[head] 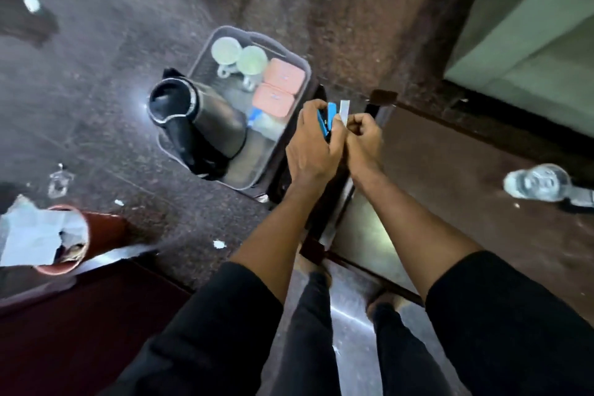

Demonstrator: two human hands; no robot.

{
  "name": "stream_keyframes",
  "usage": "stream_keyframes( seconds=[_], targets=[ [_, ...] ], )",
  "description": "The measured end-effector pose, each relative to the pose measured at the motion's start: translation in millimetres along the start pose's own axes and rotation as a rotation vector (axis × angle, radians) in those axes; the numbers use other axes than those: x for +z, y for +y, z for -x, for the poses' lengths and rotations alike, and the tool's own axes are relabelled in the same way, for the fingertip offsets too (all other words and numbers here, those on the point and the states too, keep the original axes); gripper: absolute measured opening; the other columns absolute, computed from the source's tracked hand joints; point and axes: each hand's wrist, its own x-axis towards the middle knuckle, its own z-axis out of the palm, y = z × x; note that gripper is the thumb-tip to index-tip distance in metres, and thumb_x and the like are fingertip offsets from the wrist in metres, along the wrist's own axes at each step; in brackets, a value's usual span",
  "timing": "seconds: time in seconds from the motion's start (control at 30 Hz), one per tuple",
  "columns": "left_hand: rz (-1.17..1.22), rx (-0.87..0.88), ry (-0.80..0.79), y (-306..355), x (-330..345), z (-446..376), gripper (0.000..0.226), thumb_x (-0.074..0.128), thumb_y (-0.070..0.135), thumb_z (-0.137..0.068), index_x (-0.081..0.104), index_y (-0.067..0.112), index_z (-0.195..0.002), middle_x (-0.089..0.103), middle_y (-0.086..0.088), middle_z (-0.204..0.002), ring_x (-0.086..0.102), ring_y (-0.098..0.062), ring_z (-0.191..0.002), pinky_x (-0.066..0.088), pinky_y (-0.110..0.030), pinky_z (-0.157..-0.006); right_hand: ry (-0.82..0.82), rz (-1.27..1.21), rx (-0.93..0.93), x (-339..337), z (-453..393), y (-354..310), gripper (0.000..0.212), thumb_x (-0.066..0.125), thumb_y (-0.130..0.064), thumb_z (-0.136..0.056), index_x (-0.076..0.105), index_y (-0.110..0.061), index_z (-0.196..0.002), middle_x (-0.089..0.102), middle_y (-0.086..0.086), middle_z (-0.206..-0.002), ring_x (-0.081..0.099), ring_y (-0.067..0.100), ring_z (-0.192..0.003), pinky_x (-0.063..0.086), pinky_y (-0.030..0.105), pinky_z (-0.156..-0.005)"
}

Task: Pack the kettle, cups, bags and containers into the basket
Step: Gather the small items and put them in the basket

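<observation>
A grey plastic basket (291, 56) stands on a low dark stand in the middle of the head view. Inside it lie a steel kettle with a black handle (205, 112), two pale cups (239, 58), two orange-lidded containers (279, 87) and a blue-and-white packet (257, 117). My left hand (313, 141) is to the right of the basket, closed on several blue sachets (328, 117). Touching it, my right hand (363, 138) has its fingers curled by a thin white sachet (344, 111). Whether that sachet sits in the right hand is unclear.
A red bin (106, 228) stuffed with paper stands at lower left. A clear plastic bottle (540, 185) lies on the brown surface at right. A pale green block (530, 32) fills the upper right. My legs and feet are below, on a shiny metal floor strip.
</observation>
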Motion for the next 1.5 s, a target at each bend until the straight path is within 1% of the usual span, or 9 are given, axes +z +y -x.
stream_keyframes(
  seconds=[0.2,0.3,0.37,0.5,0.7,0.93,1.07,1.3,1.5],
  targets=[
    [-0.044,-0.179,0.110,-60,-59,-31,0.033,0.047,0.044,-0.101,0.047,0.023,-0.126,0.066,-0.002,-0.117,0.064,-0.028,-0.101,0.049,-0.040,-0.076,-0.239,0.164,-0.265,87,-10,-48,0.022,0.075,-0.014,-0.070,0.066,-0.020,-0.089,0.067,-0.013,-0.076,0.059,-0.003,-0.067,0.050,0.016,-0.066],
    [-0.028,-0.225,0.062,-84,-69,-30,0.034,0.051,0.037,-0.103,0.047,0.018,-0.131,0.066,-0.009,-0.115,0.066,-0.033,-0.098,0.048,-0.040,-0.075,-0.411,0.371,-0.412,107,-22,-59,0.028,0.073,-0.007,-0.072,0.070,-0.015,-0.098,0.071,-0.010,-0.089,0.065,0.006,-0.079,0.056,0.026,-0.077],
    [-0.018,-0.254,0.011,-92,-71,-25,0.043,0.051,0.032,-0.104,0.043,0.013,-0.143,0.065,-0.014,-0.126,0.064,-0.037,-0.106,0.049,-0.041,-0.080,-0.525,0.501,-0.494,116,-30,-62,0.031,0.070,-0.002,-0.073,0.072,-0.010,-0.103,0.074,0.002,-0.101,0.069,0.019,-0.091,0.058,0.037,-0.086],
    [-0.197,-0.322,-0.190,-103,-74,-20,0.064,0.054,0.028,-0.103,0.027,0.012,-0.159,0.051,-0.018,-0.146,0.055,-0.040,-0.128,0.049,-0.051,-0.099,-0.692,0.748,-0.612,125,-39,-65,0.029,0.067,-0.003,-0.070,0.073,-0.012,-0.097,0.073,0.004,-0.094,0.068,0.023,-0.088,0.057,0.042,-0.082],
    [-0.574,-0.376,-0.408,-113,-74,-15,0.038,0.061,0.015,-0.102,0.052,0.013,-0.139,0.049,-0.010,-0.139,0.059,-0.033,-0.124,0.057,-0.048,-0.090,-0.812,1.130,-0.588,134,-37,-65,0.033,0.067,-0.009,-0.070,0.077,-0.020,-0.101,0.075,0.006,-0.096,0.069,0.027,-0.096,0.058,0.038,-0.085],
    [-0.669,-0.414,-0.450,-118,-71,-23,0.036,0.048,-0.007,-0.100,0.064,0.004,-0.130,0.061,-0.018,-0.133,0.064,-0.039,-0.122,0.058,-0.048,-0.090,-0.765,1.426,-0.766,149,-25,-58,0.035,0.077,-0.027,-0.080,0.078,-0.023,-0.115,0.059,0.017,-0.115,0.057,0.038,-0.115,0.050,0.038,-0.093],
    [-0.700,-0.414,-0.451,-121,-67,-28,0.037,0.044,-0.008,-0.101,0.066,0.002,-0.128,0.066,-0.018,-0.131,0.065,-0.037,-0.122,0.057,-0.045,-0.092,-0.793,1.443,-0.709,151,-20,-53,0.033,0.070,-0.017,-0.089,0.073,-0.014,-0.122,0.055,0.022,-0.121,0.061,0.044,-0.112,0.051,0.041,-0.089],
    [-0.672,-0.442,-0.452,-126,-66,-34,0.034,0.046,-0.004,-0.103,0.066,0.001,-0.129,0.067,-0.019,-0.129,0.065,-0.037,-0.121,0.057,-0.044,-0.091,-0.663,1.577,-0.797,157,-14,-45,0.031,0.057,0.003,-0.093,0.066,-0.003,-0.122,0.066,0.024,-0.122,0.063,0.043,-0.117,0.052,0.046,-0.086],
    [-0.631,-0.425,-0.461,-122,-70,-27,0.035,0.044,-0.004,-0.102,0.062,-0.001,-0.131,0.060,-0.023,-0.133,0.061,-0.043,-0.122,0.057,-0.051,-0.090,-0.701,1.413,-0.664,152,-19,-35,0.034,0.053,-0.002,-0.093,0.062,-0.001,-0.126,0.062,0.026,-0.131,0.060,0.043,-0.120,0.048,0.044,-0.093]
  ],
)
